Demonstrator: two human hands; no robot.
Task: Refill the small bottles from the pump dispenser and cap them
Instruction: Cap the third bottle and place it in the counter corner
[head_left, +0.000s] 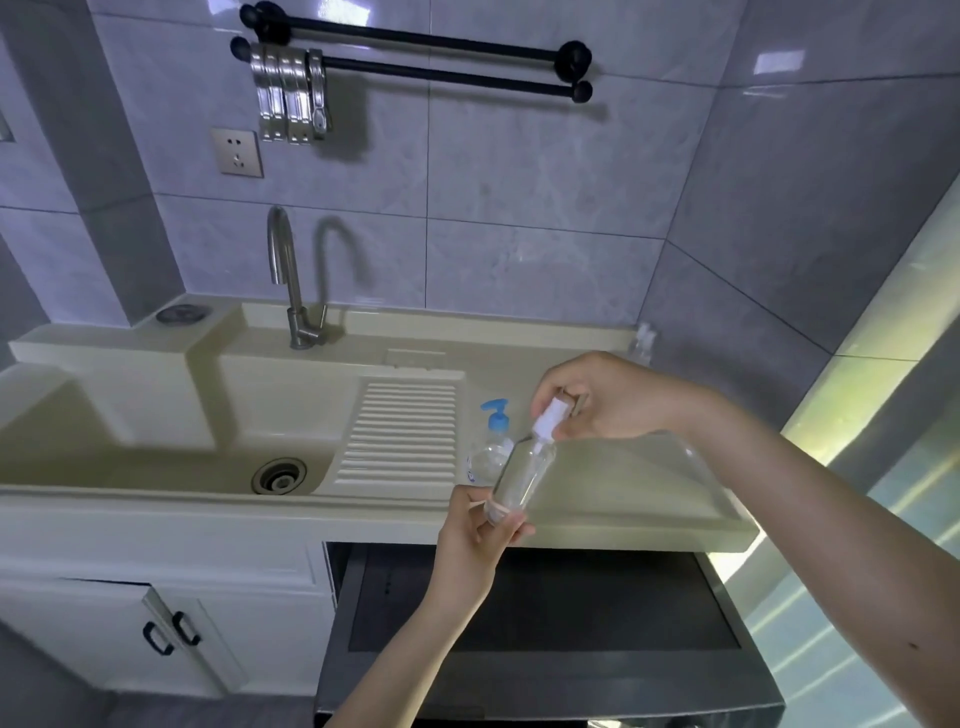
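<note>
We grip the small clear bottle (514, 480) by its base in our left hand (475, 540), its long axis tilted up and away toward our right hand (618, 397), which pinches the white spray cap (549, 418) right at the neck; whether the cap is seated or lifted we cannot quite tell. The blue-topped pump dispenser (493, 441) stands just beyond the left hand on the cream counter (649, 499), sink (218, 447) further left, grey tiled wall (519, 208) behind.
</note>
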